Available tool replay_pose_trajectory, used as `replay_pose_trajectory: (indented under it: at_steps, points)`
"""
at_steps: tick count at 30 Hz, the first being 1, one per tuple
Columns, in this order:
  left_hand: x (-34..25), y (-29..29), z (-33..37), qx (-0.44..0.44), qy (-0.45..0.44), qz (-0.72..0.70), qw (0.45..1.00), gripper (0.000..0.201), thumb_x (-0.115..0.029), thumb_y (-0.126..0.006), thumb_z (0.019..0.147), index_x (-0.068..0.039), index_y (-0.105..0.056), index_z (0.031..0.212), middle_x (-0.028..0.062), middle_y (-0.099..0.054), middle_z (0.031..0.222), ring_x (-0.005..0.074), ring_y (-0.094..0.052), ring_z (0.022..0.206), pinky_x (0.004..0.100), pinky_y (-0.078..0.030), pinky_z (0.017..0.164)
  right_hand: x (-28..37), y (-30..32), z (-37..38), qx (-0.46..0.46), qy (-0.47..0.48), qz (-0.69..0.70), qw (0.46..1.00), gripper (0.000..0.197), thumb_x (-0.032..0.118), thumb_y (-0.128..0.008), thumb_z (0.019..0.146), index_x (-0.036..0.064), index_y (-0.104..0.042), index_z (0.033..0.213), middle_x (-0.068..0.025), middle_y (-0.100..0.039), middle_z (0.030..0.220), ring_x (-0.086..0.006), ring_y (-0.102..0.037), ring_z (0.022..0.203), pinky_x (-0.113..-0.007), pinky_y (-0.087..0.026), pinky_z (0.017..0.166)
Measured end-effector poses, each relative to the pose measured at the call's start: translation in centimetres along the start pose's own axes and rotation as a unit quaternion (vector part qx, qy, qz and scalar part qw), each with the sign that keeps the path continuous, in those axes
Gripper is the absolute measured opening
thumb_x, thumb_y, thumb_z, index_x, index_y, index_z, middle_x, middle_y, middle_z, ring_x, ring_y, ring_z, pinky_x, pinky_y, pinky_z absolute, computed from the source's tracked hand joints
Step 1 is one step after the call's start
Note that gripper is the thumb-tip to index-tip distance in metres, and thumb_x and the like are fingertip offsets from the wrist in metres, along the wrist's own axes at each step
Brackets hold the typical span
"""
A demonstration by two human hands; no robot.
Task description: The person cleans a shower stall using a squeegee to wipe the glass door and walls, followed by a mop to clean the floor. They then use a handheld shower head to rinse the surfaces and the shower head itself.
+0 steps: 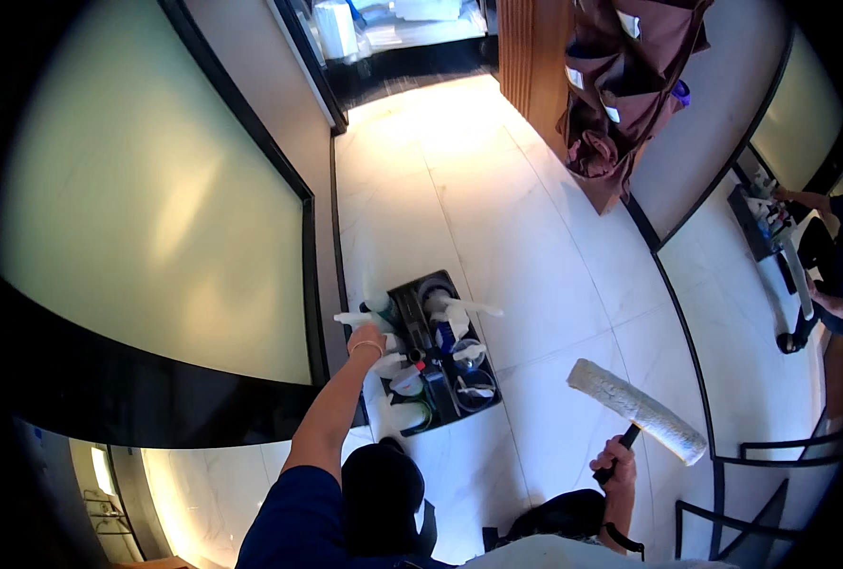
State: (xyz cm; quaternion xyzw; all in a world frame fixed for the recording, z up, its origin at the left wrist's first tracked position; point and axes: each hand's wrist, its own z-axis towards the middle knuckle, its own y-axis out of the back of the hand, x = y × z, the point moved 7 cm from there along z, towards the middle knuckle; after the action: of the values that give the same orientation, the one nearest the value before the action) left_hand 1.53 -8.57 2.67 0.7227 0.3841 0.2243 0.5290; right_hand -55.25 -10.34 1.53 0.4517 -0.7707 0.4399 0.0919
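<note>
A black cleaning caddy (pixel 412 417) stands on the tiled floor in front of me. Several spray bottles and other bottles fill its compartments. At its left side my left hand (pixel 366 339) is closed at the white head of a spray bottle (pixel 355 320); the fingers are partly hidden. To the right, my right hand (pixel 617 465) grips the black handle of a window washer (pixel 638 412). The washer's long, white fleecy sleeve points up and away from the fist, clear of the floor.
A frosted glass panel (pixel 165 209) with a dark frame stands on the left. Brown hanging pockets (pixel 621 104) cover the wall at the far right, beside a wooden post (pixel 533 66). On the right, a mirror (pixel 725 275) reflects me and the caddy. Pale marble tiles (pixel 535 247) cover the floor.
</note>
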Motion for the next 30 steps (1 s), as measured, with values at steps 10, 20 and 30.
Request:
replay_pose_trajectory:
  at_steps: [10, 20, 30]
  points:
    - [-2.8, 7.5, -13.0, -0.101, -0.162, -0.112, 0.975, 0.017, -0.008, -0.054, 0.069, -0.005, -0.057, 0.086, 0.0162, -0.059, 0.084, 0.0332, -0.057, 0.085, 0.0386, -0.045, 0.077, 1.6, -6.9, -4.6, -0.017, -0.136, -0.064, 0.989, 0.019, 0.004, -0.056, 0.071, 0.0139, -0.042, 0.064, 0.0027, -0.037, 0.049, -0.0102, -0.036, 0.039, -0.028, -0.035, 0.041]
    - [31.3, 3.5, -70.9, -0.037, 0.529, -0.093, 0.843, 0.014, -0.017, -0.051, 0.07, -0.012, -0.064, 0.069, 0.0088, -0.061, 0.07, 0.0246, -0.059, 0.068, 0.0373, -0.047, 0.061, -1.2, -28.9, -19.7, 0.193, -0.492, -0.339, 0.778, 0.031, 0.014, -0.054, 0.079, 0.0162, -0.036, 0.053, 0.004, -0.032, 0.044, -0.01, -0.036, 0.039, -0.03, -0.035, 0.045]
    - [20.7, -10.0, -101.2, 0.037, 0.677, -0.686, 0.265, 0.015, -0.011, -0.057, 0.075, -0.013, -0.058, 0.09, 0.0091, -0.06, 0.091, 0.0265, -0.062, 0.072, 0.0399, -0.05, 0.06, -24.9, -41.3, -42.2, 0.313, -0.626, -0.421, 0.577, 0.025, 0.014, -0.053, 0.079, 0.0148, -0.039, 0.059, 0.0049, -0.034, 0.048, -0.0084, -0.036, 0.041, -0.028, -0.032, 0.046]
